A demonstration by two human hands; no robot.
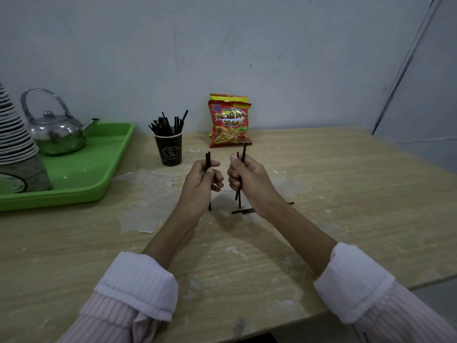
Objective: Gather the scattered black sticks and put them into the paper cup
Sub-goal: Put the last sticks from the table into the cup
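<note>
Nearest the person, two striped sleeves are rolled back over a wooden table. A little farther, some loose sticks lie flat on the table, partly hidden under the right wrist. Just past them, both hands are held up side by side, close but not touching. The left hand has its fingers curled tight round the left bunch of black sticks, which stands upright. The right hand grips the right bunch the same way. Farther back and a bit left stands the dark paper cup, with many cup sticks poking out. A red snack bag leans on the far wall. At far left, a green tray holds a shiny kettle.
</note>
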